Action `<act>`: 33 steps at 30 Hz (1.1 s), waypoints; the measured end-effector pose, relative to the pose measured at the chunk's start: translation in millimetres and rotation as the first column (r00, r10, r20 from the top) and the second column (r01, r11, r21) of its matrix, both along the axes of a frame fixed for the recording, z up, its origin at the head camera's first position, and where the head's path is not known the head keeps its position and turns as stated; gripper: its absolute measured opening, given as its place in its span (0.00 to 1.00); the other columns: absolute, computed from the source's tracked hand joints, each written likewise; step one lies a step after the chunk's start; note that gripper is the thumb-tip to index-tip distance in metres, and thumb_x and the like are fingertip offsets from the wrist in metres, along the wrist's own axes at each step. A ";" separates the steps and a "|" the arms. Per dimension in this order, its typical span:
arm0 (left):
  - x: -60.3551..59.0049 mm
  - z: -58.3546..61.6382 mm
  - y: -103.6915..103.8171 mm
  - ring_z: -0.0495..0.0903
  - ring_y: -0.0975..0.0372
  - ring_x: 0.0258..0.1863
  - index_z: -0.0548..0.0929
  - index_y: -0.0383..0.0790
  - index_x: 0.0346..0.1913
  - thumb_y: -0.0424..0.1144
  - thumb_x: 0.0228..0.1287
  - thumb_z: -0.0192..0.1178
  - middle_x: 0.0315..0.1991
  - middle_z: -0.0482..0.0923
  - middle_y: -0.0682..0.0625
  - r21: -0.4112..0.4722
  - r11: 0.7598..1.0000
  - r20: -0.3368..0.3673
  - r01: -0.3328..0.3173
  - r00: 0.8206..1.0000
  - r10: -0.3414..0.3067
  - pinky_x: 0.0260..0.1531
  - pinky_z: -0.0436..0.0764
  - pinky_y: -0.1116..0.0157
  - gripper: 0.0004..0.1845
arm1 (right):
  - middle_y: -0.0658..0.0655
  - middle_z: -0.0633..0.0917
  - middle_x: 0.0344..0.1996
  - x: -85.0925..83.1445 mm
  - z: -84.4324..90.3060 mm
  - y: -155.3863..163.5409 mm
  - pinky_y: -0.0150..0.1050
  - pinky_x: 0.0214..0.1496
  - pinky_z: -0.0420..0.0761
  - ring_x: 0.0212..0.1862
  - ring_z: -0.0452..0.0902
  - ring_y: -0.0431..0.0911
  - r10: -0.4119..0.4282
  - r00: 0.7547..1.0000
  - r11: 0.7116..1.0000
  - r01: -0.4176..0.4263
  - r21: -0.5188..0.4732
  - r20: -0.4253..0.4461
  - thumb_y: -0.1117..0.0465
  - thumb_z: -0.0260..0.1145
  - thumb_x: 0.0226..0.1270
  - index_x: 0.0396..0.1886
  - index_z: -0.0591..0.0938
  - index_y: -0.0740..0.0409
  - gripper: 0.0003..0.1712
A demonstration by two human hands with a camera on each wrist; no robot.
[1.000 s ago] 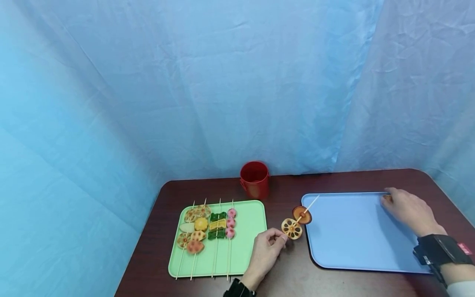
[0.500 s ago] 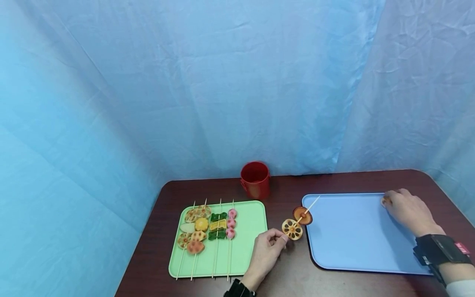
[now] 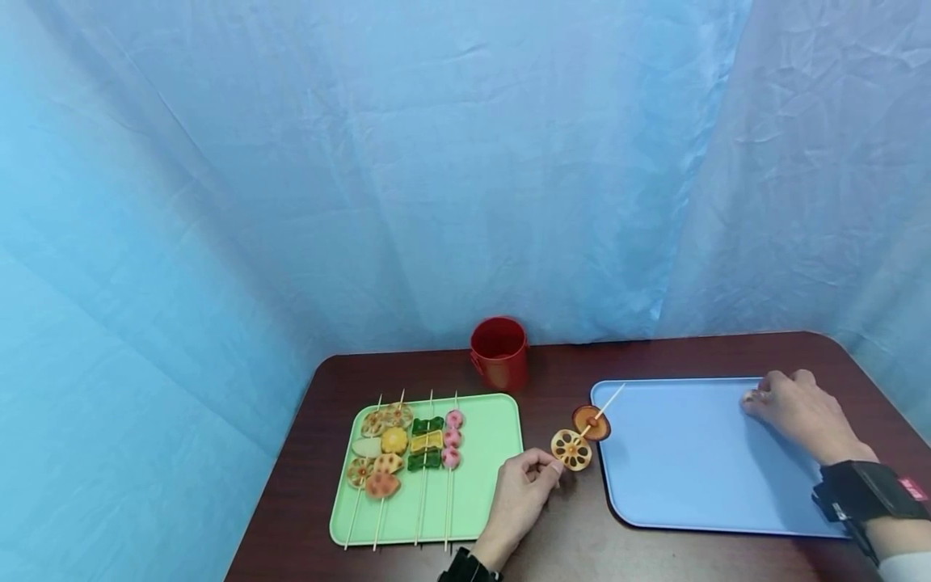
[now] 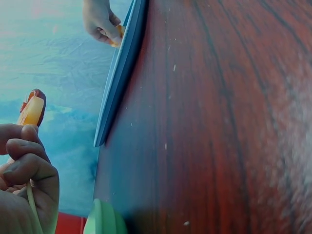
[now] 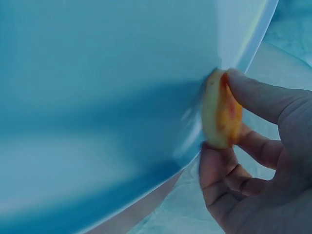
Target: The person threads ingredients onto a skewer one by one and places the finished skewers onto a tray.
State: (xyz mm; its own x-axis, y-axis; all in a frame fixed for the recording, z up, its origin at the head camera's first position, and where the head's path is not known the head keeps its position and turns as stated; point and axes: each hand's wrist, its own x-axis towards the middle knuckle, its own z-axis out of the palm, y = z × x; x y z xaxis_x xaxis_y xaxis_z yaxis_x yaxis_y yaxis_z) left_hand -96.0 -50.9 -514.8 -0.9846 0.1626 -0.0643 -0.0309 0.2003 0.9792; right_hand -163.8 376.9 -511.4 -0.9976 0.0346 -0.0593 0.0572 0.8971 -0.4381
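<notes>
My left hand (image 3: 520, 493) pinches a bamboo skewer between thumb and fingers, over the table between the two trays. Threaded on it are a lotus root slice (image 3: 571, 449) and a brown mushroom slice (image 3: 591, 423), whose edge overlaps the blue tray's left side. At that blue tray's (image 3: 698, 461) far right corner, my right hand (image 3: 807, 416) holds a small piece. The right wrist view shows it as a thick, pale and orange food slice (image 5: 222, 109), gripped between thumb and fingers against the tray's rim. Its exact kind is unclear.
On the left lies a green tray (image 3: 483, 485) with several filled skewers, among them one of pink balls (image 3: 452, 437) and one of green and yellow pieces (image 3: 426, 441). A red bucket (image 3: 502, 353) stands behind it. Blue cloth (image 3: 436, 162) hangs behind the table.
My right hand's fingers shift slightly at the tray's corner, and the slice between them moves a little toward me. The left hand and its skewer stay in place.
</notes>
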 end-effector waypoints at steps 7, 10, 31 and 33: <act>0.7 0.7 -0.3 0.69 0.70 0.15 0.88 0.30 0.36 0.37 0.69 0.64 0.22 0.80 0.50 0.005 1.000 0.009 -0.003 1.000 0.003 0.16 0.66 0.73 0.10 | 0.61 0.78 0.30 6.0 0.6 -4.1 0.44 0.28 0.67 0.30 0.70 0.53 0.029 0.999 0.999 -0.028 -0.044 0.022 0.58 0.68 0.71 0.47 0.71 0.70 0.21; 1.4 1.6 -0.5 0.69 0.70 0.14 0.87 0.30 0.36 0.36 0.68 0.64 0.22 0.79 0.53 0.008 1.000 0.012 -0.011 1.000 0.011 0.16 0.66 0.74 0.10 | 0.63 0.81 0.32 6.7 2.2 -6.4 0.42 0.27 0.68 0.30 0.72 0.52 0.039 0.999 0.997 -0.040 -0.061 -0.006 0.54 0.68 0.72 0.50 0.73 0.70 0.24; 2.3 0.2 -1.1 0.71 0.70 0.15 0.87 0.29 0.37 0.37 0.69 0.64 0.23 0.81 0.47 0.030 0.999 0.012 0.015 1.000 -0.015 0.17 0.68 0.73 0.11 | 0.69 0.86 0.47 19.6 42.0 -72.0 0.35 0.34 0.81 0.41 0.83 0.48 0.018 0.992 0.928 -0.063 -0.368 -0.122 0.48 0.59 0.81 0.62 0.72 0.70 0.29; 2.4 -0.1 -0.9 0.71 0.69 0.15 0.87 0.29 0.37 0.37 0.69 0.64 0.23 0.81 0.49 0.030 0.999 0.013 0.015 1.000 -0.016 0.17 0.68 0.73 0.11 | 0.67 0.86 0.47 19.8 44.5 -78.8 0.33 0.36 0.82 0.39 0.83 0.41 0.012 0.995 0.897 -0.053 -0.440 -0.096 0.46 0.59 0.81 0.64 0.72 0.69 0.31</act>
